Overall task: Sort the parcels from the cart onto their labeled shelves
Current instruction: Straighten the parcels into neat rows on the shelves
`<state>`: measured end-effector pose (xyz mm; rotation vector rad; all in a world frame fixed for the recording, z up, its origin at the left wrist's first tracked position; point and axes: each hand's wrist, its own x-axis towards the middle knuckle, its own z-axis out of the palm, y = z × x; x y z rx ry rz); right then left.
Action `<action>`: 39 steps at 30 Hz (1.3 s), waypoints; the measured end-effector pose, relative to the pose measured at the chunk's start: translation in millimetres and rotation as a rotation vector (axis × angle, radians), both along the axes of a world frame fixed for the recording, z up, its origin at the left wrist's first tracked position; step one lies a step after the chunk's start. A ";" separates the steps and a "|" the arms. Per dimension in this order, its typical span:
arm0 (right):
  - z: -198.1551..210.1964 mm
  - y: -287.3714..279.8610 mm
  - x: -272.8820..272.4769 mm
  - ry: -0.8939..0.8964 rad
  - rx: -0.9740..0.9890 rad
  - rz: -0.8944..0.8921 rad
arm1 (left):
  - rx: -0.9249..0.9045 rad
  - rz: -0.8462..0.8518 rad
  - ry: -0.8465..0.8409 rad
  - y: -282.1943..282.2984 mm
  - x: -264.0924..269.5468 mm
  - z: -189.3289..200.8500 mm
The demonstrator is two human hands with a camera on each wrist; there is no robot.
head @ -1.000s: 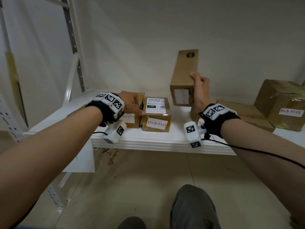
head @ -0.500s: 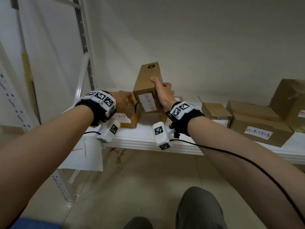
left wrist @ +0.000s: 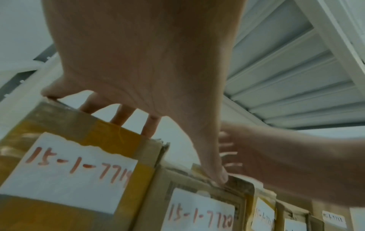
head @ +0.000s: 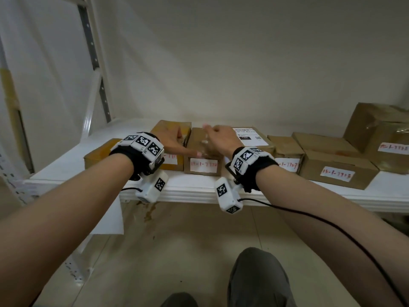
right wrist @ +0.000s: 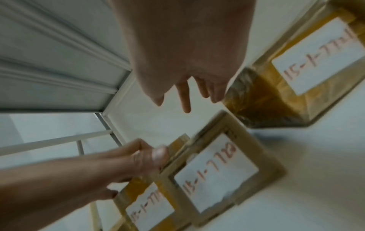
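Nearest the camera, a knee and the pale floor show below the white shelf (head: pixel 199 193). Over its front edge, the left hand (head: pixel 174 140) lies with straight fingers on the yellow-taped parcel (head: pixel 174 138), its thumb touching the top front edge of the narrow parcel (head: pixel 203 151) just beside it. The right hand (head: pixel 221 138) hovers over that narrow parcel, fingers loosely spread and blurred; neither grip has hold of anything. The narrow parcel lies flat in the row, its label facing out, so this step looks like a placement just finished, with the left hand steadying the neighbour. The next move probably calls for going to the cart, which is not in view, for another parcel. Farther right, the printed-label parcel (head: pixel 250 138) and more boxes crowd the shelf. Behind stands the bare wall.
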<state>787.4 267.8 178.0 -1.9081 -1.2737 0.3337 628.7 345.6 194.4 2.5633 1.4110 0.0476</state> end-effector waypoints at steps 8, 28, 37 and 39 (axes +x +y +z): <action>8.7 -59.4 115.4 -0.215 0.173 -0.552 | -0.040 0.069 -0.319 22.4 -24.2 -6.7; -46.4 -115.2 197.4 -0.123 -0.265 -0.653 | -0.074 0.191 -0.225 34.4 -17.3 -37.4; -42.5 -76.7 211.9 -0.136 -0.334 -0.631 | -0.116 0.238 -0.235 57.0 16.7 -32.3; -40.1 -66.4 218.2 -0.128 -0.350 -0.621 | -0.118 0.246 -0.231 66.0 24.1 -31.4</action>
